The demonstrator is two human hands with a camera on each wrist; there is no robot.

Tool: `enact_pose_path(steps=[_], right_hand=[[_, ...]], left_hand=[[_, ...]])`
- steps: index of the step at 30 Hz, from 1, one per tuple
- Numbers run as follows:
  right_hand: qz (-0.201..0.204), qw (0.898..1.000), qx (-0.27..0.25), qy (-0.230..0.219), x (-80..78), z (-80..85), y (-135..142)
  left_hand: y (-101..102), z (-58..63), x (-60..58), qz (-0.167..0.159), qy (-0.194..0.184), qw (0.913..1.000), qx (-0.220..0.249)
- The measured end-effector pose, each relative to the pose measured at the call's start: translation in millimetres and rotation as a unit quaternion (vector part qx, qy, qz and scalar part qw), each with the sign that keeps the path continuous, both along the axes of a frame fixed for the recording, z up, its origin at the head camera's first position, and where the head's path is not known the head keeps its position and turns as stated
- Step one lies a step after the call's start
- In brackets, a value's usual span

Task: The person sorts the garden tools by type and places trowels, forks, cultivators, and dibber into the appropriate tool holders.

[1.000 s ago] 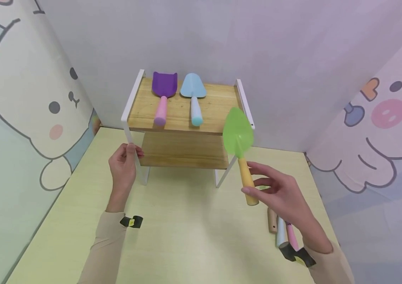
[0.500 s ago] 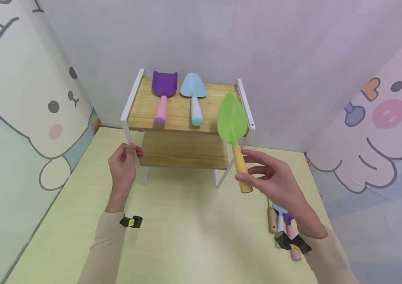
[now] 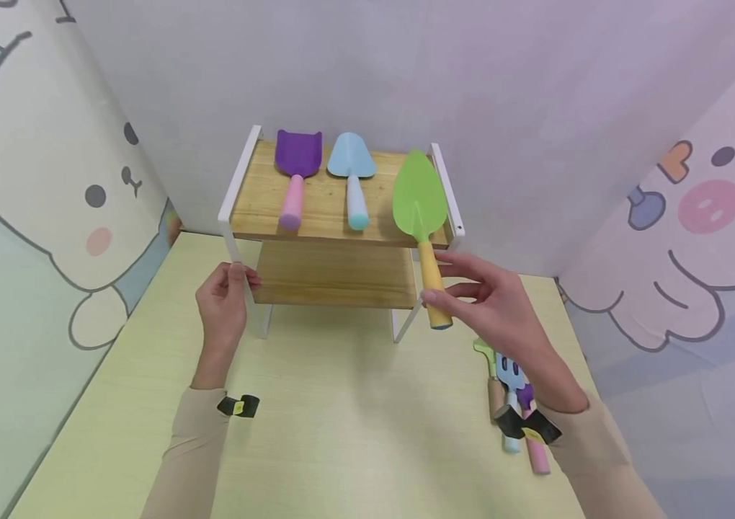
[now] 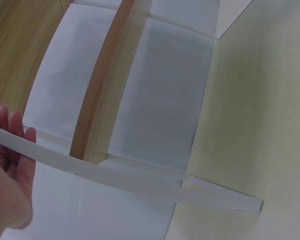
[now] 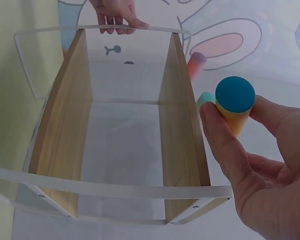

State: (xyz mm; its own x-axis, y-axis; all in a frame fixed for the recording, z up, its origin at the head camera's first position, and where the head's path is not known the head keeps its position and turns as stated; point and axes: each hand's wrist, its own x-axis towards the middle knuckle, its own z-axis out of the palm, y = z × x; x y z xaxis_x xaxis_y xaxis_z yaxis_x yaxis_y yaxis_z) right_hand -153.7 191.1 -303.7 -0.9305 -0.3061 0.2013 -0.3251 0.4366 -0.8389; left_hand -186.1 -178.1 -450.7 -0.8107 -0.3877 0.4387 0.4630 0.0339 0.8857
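My right hand (image 3: 497, 306) pinches the yellow handle of a green trowel (image 3: 419, 194) between thumb and fingers. The trowel's blade is over the right part of the two-tier rack's upper wooden shelf (image 3: 325, 209); whether it touches the wood I cannot tell. In the right wrist view the handle's blue end (image 5: 235, 94) faces the camera. My left hand (image 3: 223, 306) grips the rack's white left leg (image 4: 115, 177), fingers behind it in the left wrist view. On the upper shelf lie a purple scoop (image 3: 299, 153) with a pink handle and a light blue trowel (image 3: 351, 155), handles frontward.
On the table (image 3: 328, 432) at right lie a green-headed tool (image 3: 496, 393) with a brown handle, a light blue slotted tool (image 3: 510, 371) and a purple tool with a pink handle (image 3: 537, 454). The lower shelf (image 3: 335, 277) is bare wood. Cartoon-printed curtains stand around.
My right hand has carried the green trowel up, away and slightly left, from in front of the rack to over the upper shelf. The left hand keeps its grip on the leg.
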Motion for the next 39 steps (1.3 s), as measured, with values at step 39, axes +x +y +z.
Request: enact_pose_path(steps=[39], right_hand=[[-0.032, 0.983, 0.143, -0.112, -40.6, 70.1, -21.7]], left_hand=[[1.1, 1.2, 1.5, -0.003, -0.005, 0.9998, 0.018]])
